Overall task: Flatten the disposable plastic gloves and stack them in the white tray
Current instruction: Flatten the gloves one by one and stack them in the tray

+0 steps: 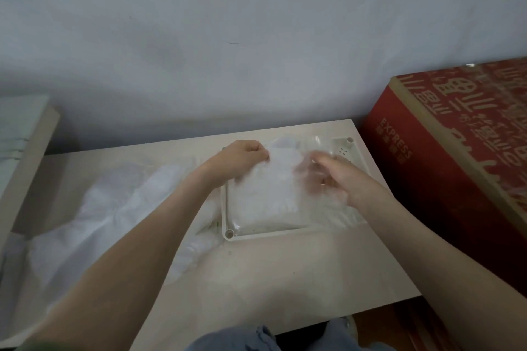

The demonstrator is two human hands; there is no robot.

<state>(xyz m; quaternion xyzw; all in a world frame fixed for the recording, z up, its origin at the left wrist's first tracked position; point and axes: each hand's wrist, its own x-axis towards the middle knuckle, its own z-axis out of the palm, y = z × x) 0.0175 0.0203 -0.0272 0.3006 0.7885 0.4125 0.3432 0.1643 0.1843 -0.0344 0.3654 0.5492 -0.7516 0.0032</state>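
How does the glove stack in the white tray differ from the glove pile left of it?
The tray stack lies flat in the white tray; the table pile is crumpled and sprawls wider. The left hand pinches the tray stack's top; no hand holds the table pile. Both are translucent white plastic.

White tray [258, 235], clear gloves [265, 194] — red box [427, 179], gold-lettered.
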